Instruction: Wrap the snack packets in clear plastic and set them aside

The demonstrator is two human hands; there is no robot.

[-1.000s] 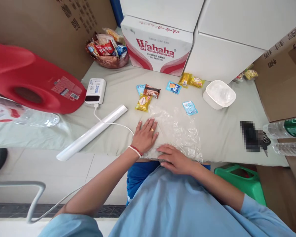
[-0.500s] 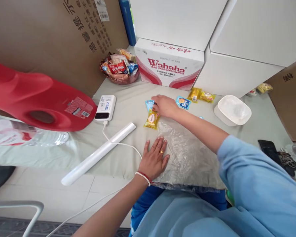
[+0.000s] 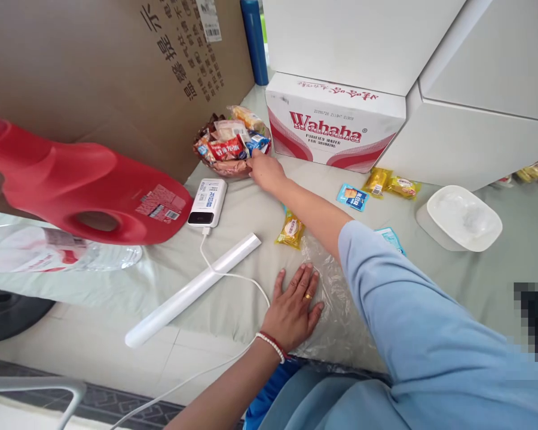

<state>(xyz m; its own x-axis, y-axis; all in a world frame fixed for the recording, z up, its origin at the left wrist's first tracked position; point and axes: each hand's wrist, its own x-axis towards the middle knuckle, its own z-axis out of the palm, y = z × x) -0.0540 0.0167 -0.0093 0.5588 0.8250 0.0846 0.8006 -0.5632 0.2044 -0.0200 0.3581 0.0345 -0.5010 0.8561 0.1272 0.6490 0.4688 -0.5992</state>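
Note:
My left hand (image 3: pixel 296 301) lies flat with fingers spread on the near left edge of a clear plastic bag (image 3: pixel 341 310) on the grey-green cloth. My right hand (image 3: pixel 264 170) is stretched far forward, and its fingertips are at the rim of a brown bowl (image 3: pixel 226 168) heaped with snack packets. Whether it holds a packet is hidden by the fingers. A yellow snack packet (image 3: pixel 290 230) lies just left of my right forearm, near the bag's far edge.
A Wahaha box (image 3: pixel 332 128) and white boxes stand at the back. A blue packet (image 3: pixel 353 197), yellow packets (image 3: pixel 390 184) and a white dish (image 3: pixel 464 218) lie to the right. At left are a power bank (image 3: pixel 207 202), a white roll (image 3: pixel 192 289), a red jug (image 3: pixel 94 185) and a cardboard wall (image 3: pixel 94 71).
My right hand went from the bag's near edge to the loose packets, then further left to the snack bowl. The brown packet is no longer in sight. My left hand stayed put.

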